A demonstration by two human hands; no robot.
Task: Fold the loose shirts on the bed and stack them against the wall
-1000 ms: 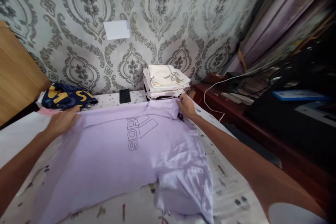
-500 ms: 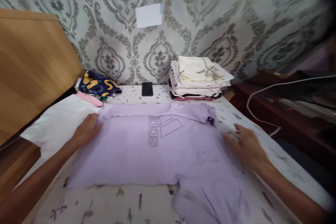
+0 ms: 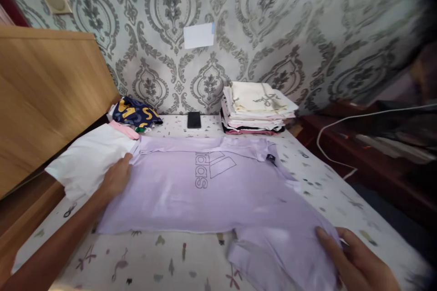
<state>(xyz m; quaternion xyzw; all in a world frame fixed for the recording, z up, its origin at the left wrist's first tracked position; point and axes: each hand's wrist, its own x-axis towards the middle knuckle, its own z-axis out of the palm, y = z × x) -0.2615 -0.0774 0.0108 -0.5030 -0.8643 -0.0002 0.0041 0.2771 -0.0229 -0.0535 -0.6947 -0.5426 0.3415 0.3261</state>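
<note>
A lilac T-shirt (image 3: pixel 170 195) with a dark outlined logo lies spread sideways, its far edge folded over toward the near side. At its left edge, by the hem, my left hand (image 3: pixel 118 176) is closed on the cloth, fingertips partly hidden. My right hand (image 3: pixel 358 259) pinches the near right part of the shirt around the sleeve, thumb on top and fingers underneath. The other sleeve end hangs toward the near edge of the view. A small black label shows near the collar. Beside my left hand lies a white garment (image 3: pixel 88 154).
A stack of folded clothes (image 3: pixel 256 109) stands at the back right, against the patterned wall. A black phone (image 3: pixel 194 120) lies at the back middle. Crumpled navy cloth (image 3: pixel 134 112) and a pink item (image 3: pixel 123 130) lie back left, beside a wooden panel (image 3: pixel 51 104). A white cable (image 3: pixel 341 118) hangs right.
My right hand has come down and nearer from beside the collar to the sleeve and now grips it. My left hand stays at the hem. The view has tilted slightly up.
</note>
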